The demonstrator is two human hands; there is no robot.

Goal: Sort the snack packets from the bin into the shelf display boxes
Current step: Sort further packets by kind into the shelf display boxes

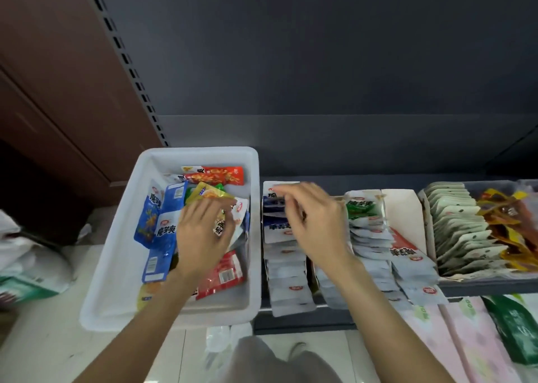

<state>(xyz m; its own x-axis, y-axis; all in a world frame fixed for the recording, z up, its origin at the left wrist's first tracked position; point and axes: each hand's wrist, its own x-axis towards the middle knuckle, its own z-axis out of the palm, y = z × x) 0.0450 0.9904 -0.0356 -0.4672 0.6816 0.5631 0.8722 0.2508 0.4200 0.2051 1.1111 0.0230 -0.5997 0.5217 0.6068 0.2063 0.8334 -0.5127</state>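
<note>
grey trousers sit nearest. left hand lies in the white bin, fingers curling onto a packet. right hand hovers loose and empty over the blue-packet display box, just right of the bin.

Even, soft indoor light; wide-angle bending at edges, motion blur on the right hand.

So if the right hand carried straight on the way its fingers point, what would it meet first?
Probably the blue packets standing in the leftmost display box. The right hand hangs over them, fingers loosely curled and pointing up-left; motion blur hides whether they touch already.
</note>
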